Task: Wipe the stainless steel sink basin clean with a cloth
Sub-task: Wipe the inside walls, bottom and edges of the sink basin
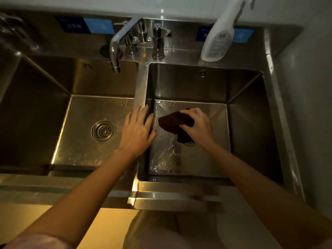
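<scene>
right hand [196, 124] gripping dark cloth [172, 124] in right basin [248, 126]; left hand [138, 130] flat on divider [141, 83]

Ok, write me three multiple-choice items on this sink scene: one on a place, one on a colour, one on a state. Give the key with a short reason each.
1. Where does the spray bottle stand?
A. In the left basin
B. On the ledge behind the right basin
C. On the floor

2. What colour is the cloth?
A. Dark brown
B. White
C. Bright yellow

3. What is the left hand doing?
A. Gripping the faucet
B. Holding the spray bottle
C. Resting with straight fingers on the divider between the basins

Key:
1 B: the white bottle stands on the steel ledge at the back right.
2 A: the cloth gripped by the right hand looks dark brown against the wet steel.
3 C: its fingers lie flat across the divider's top and hold nothing.
</scene>
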Demonstrator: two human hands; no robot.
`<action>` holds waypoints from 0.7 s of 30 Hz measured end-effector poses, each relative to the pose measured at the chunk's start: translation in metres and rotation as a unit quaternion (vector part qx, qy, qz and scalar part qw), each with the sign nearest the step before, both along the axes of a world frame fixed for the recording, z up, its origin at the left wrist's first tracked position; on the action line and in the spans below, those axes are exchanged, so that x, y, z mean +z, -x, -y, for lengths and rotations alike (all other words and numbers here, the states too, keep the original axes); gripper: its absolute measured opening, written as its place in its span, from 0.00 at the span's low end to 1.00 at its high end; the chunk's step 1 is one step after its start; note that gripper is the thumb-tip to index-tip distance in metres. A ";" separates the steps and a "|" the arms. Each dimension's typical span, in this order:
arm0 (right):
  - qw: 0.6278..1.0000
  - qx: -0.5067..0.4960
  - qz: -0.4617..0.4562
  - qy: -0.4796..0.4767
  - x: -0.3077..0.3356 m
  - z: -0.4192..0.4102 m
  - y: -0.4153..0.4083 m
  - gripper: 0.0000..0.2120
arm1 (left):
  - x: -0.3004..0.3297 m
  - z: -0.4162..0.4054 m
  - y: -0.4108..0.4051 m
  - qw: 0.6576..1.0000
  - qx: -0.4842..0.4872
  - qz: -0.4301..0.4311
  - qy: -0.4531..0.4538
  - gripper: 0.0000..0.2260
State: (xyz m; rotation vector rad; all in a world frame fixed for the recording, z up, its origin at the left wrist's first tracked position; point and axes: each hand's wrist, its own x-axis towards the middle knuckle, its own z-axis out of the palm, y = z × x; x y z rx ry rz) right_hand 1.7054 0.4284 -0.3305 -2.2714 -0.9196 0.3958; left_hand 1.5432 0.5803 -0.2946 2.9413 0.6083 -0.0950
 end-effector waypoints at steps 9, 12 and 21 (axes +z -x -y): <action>0.985 0.146 -0.085 -0.022 -0.056 -0.012 -0.027 0.30 | -0.029 0.006 -0.011 1.000 -0.003 -0.013 -0.021 0.25; 0.976 0.197 -0.086 -0.035 -0.072 -0.019 -0.031 0.30 | -0.035 0.004 -0.011 0.999 -0.010 -0.025 -0.018 0.25; 0.963 0.262 -0.060 0.013 -0.148 -0.056 -0.050 0.24 | -0.051 0.001 -0.006 1.000 -0.006 0.000 0.002 0.25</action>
